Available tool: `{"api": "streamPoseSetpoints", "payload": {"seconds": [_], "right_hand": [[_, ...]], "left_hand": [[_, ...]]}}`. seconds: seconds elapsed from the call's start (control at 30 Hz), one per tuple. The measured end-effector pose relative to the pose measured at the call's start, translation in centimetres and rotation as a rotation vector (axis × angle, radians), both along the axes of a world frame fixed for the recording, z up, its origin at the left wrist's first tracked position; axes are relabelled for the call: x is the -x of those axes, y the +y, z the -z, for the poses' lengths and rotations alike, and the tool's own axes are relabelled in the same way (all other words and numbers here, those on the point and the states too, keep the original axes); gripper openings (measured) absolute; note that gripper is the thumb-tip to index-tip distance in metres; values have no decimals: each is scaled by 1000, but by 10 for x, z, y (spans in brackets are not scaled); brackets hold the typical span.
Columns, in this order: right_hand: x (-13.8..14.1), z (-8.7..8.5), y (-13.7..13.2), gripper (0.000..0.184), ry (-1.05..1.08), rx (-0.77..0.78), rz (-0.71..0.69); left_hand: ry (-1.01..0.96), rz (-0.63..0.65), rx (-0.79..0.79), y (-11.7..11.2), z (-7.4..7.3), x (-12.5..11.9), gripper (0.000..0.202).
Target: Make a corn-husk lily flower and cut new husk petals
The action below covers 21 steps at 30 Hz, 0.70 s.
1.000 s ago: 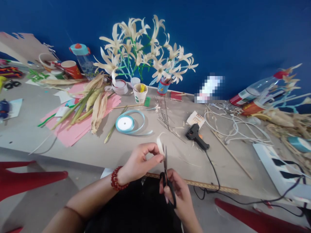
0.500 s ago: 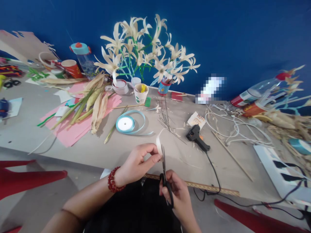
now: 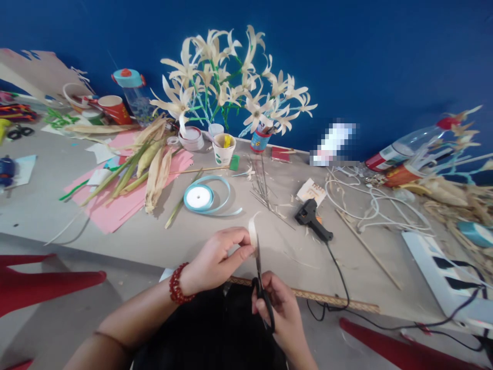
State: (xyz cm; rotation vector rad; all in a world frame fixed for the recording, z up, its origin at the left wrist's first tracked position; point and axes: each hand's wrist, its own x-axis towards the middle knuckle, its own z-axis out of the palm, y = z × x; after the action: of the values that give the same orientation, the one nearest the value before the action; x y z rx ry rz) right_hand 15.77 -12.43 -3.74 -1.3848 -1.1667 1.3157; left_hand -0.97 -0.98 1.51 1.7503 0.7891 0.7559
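Observation:
My left hand, with a red bead bracelet on the wrist, pinches a small pale strip of corn husk between thumb and fingers above the table's near edge. My right hand grips black-handled scissors, fingers through the loops. The blades point up and meet the lower part of the strip. Both hands sit close together over my dark lap.
On the grey table: a light blue ribbon spool, corn husks on pink paper, a husk-flower bouquet, cups, thin wires, a black glue gun with cord, a wooden ruler, a power strip and bottles at right.
The scissor blades have closed a little further into the husk strip and my hands have shifted slightly; the table stays as it was.

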Motion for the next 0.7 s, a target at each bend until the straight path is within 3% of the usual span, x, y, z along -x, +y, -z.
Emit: {"api": "streamPoseSetpoints", "payload": {"seconds": [0.3, 0.57, 0.7], "right_hand": [[0, -1, 0, 40, -1, 23, -7], [2, -1, -1, 43, 110, -52, -1], [2, -4, -1, 45, 143, -25, -29]], "left_hand": [[-2, 18, 9, 0, -1, 0, 21], [16, 60, 7, 0, -4, -1, 19], [16, 24, 21, 0, -3, -2, 19]]}}
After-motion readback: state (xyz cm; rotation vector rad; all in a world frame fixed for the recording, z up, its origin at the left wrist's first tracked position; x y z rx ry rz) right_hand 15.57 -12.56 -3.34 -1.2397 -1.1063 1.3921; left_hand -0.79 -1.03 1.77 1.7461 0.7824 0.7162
